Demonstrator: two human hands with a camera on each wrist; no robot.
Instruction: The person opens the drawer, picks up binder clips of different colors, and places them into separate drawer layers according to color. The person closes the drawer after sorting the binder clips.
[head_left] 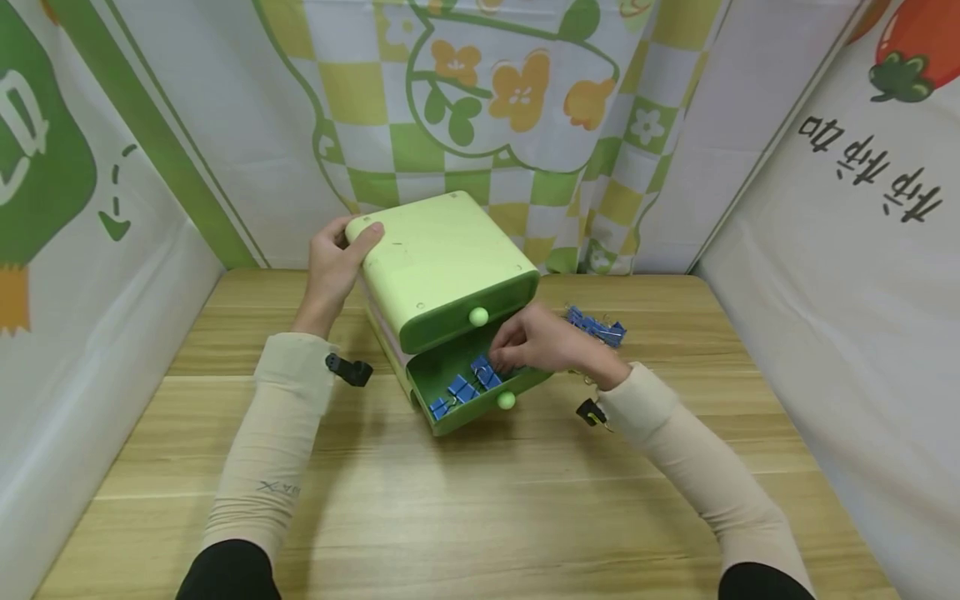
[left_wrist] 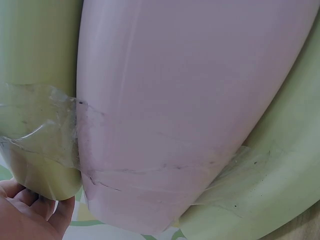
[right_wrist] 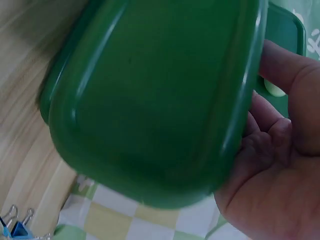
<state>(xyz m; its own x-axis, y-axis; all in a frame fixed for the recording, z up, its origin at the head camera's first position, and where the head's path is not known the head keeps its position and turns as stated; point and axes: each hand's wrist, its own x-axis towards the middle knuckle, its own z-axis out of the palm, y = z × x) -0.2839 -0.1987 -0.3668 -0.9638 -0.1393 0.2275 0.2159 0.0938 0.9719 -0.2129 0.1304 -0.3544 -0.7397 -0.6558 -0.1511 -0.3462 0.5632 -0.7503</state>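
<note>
A small drawer organizer with light green and pink tiers stands angled on the table. My left hand grips its back left top corner, thumb on top; in the left wrist view, fingers curl at the tier's end. One green drawer is pulled out, with several blue binder clips lying in a row inside. My right hand reaches over this drawer's right side, fingers bent down inside beside the clips. Its fingertips are partly hidden, and I cannot tell whether they hold a clip.
A pile of blue binder clips lies on the wooden table to the right of the organizer. The top drawer, with its round knob, is pushed in above the open one. A patterned curtain hangs close behind.
</note>
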